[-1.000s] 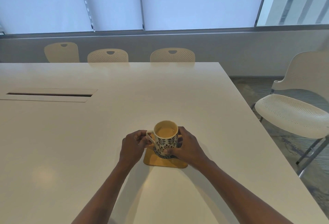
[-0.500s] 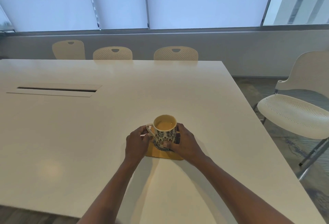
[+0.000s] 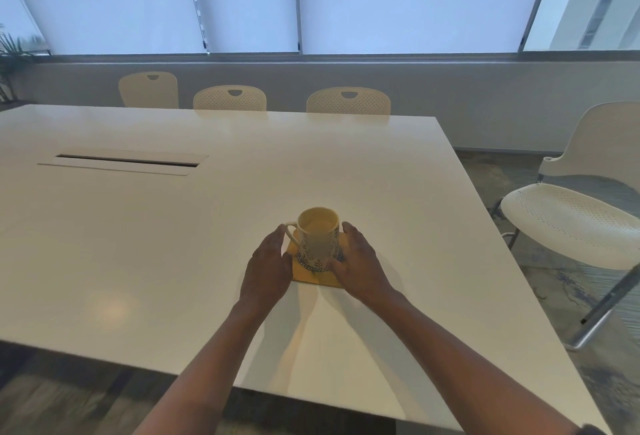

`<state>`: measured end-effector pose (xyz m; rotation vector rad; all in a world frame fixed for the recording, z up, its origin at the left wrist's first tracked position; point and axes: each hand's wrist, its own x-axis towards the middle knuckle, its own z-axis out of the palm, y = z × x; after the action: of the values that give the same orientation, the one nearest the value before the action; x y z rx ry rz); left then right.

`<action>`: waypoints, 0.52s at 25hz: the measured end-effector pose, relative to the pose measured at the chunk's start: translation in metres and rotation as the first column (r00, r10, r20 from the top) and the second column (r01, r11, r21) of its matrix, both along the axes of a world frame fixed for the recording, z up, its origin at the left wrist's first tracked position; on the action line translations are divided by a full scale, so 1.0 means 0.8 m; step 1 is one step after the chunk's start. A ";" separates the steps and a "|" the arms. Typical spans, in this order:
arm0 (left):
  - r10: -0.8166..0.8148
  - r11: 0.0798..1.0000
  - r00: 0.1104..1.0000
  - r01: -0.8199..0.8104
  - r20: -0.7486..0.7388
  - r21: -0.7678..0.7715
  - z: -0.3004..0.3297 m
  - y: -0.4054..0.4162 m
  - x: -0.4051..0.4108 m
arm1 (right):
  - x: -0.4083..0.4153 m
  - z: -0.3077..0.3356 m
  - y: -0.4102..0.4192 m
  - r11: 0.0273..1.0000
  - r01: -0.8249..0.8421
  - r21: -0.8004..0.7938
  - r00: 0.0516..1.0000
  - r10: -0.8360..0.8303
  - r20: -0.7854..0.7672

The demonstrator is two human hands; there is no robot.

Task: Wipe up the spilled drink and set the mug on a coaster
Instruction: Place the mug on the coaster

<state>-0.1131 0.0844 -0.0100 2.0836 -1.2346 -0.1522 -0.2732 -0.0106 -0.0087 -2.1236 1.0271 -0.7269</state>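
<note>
A cream mug (image 3: 318, 240) with a dark leaf pattern stands upright on a yellow square coaster (image 3: 313, 277) on the white table (image 3: 173, 244). It holds a light brown drink, and its handle points left. My left hand (image 3: 268, 266) is open just left of the mug, fingers straight beside the handle. On the mug's right, my right hand (image 3: 358, 261) is open too, palm facing the mug with a small gap. Neither hand grips the mug. I see no spill or cloth on the table.
A cable slot (image 3: 128, 161) is set into the table at the far left. Three cream chairs (image 3: 230, 99) line the far edge, and one more chair (image 3: 581, 206) stands to the right. The table's near edge runs below my forearms.
Both hands have let go of the mug and opened beside it. The mug stays on the coaster. My head has drawn back, showing more of the table's near edge.
</note>
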 end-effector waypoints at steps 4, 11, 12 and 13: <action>-0.078 0.997 0.974 0.075 0.215 0.024 0.016 0.001 -0.007 | -0.001 0.021 0.004 0.995 -0.004 -0.100 1.000 0.002 -0.015; -0.158 0.985 0.930 0.124 0.331 0.120 0.016 -0.003 0.000 | 0.000 0.034 0.008 0.993 -0.061 -0.104 0.987 0.045 -0.152; -0.162 0.985 0.930 0.131 0.330 0.116 0.017 -0.003 0.001 | 0.001 0.033 0.009 0.992 -0.054 -0.111 0.988 0.037 -0.153; -0.170 0.983 0.929 0.139 0.327 0.116 0.018 -0.004 0.002 | 0.001 0.033 0.010 0.993 -0.039 -0.110 0.988 0.022 -0.150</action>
<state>-0.1117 0.0813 0.0042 2.1488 -1.6254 0.0836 -0.2722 -0.0023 0.0176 -2.3147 1.0503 -0.6322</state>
